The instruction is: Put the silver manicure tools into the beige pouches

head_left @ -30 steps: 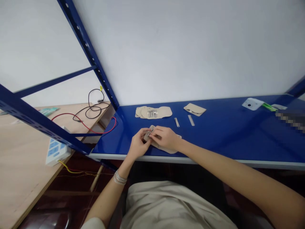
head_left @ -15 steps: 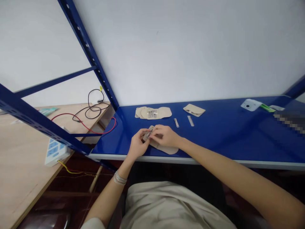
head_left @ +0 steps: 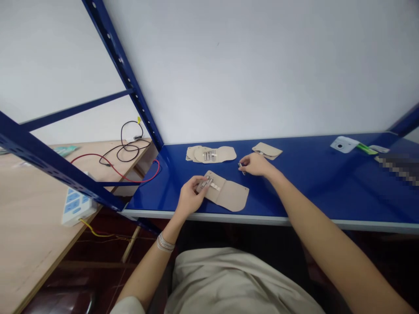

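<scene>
We see the left hand [head_left: 191, 196] closed on a tan pouch [head_left: 231, 195], pinning it flat against the blue steel shelf [head_left: 314, 192]. The right hand [head_left: 257, 165] pinches a slim metal bar [head_left: 241, 166].

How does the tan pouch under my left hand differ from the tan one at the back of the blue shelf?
The near tan pouch lies opened out, showing metal pieces and white strips; the back tan pouch looks smaller and folded over. Your left hand is on the near tan pouch, while the back tan pouch is untouched. Both are beige and lie on the blue shelf.
</scene>
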A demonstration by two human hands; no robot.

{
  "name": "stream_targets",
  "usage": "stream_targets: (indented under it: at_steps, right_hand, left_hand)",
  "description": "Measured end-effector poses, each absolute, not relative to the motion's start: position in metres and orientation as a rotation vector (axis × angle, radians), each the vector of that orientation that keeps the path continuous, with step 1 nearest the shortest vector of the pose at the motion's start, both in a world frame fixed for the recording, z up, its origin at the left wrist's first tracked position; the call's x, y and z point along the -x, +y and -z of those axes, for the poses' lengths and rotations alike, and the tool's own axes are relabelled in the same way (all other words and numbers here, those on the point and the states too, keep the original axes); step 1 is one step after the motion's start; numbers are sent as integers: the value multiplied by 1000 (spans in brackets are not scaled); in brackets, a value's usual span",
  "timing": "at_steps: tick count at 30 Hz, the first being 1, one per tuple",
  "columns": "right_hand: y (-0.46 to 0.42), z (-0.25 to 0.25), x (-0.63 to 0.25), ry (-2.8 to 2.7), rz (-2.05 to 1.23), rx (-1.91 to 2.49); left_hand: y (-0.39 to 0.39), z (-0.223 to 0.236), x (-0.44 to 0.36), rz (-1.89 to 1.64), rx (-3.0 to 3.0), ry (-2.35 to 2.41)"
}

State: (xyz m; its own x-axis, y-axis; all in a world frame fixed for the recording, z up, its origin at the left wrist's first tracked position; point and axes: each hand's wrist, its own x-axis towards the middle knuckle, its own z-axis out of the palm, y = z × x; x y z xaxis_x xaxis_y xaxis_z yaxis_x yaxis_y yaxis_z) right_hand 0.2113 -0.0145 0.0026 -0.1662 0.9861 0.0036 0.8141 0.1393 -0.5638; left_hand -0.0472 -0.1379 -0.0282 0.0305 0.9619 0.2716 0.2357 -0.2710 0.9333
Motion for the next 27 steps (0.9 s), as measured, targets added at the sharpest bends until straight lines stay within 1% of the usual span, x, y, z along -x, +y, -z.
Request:
stream_targets:
  at_steps: [3,6,11,15,27]
  right_hand:
    - [-18,0,-203,-2018,-695,1677]
    - [-23,0,-196,-1913,-917,1498]
    - [-41,-9,-178,-1636,-1256,1032]
    - [-52,-11,-165,-1596,-1507,889]
    - [-56,-3,-158,-1631,-1581,875]
  left_hand:
    - [-138,29,48,-1296,-1585,1233]
    - [-137,30,48,-1318,-1566,1216]
    - [-137,30,49,-1309,-1570,1203]
    - [-138,27,48,-1311,-1579,1175]
    - [-139,28,47,-1286,-1620,1243]
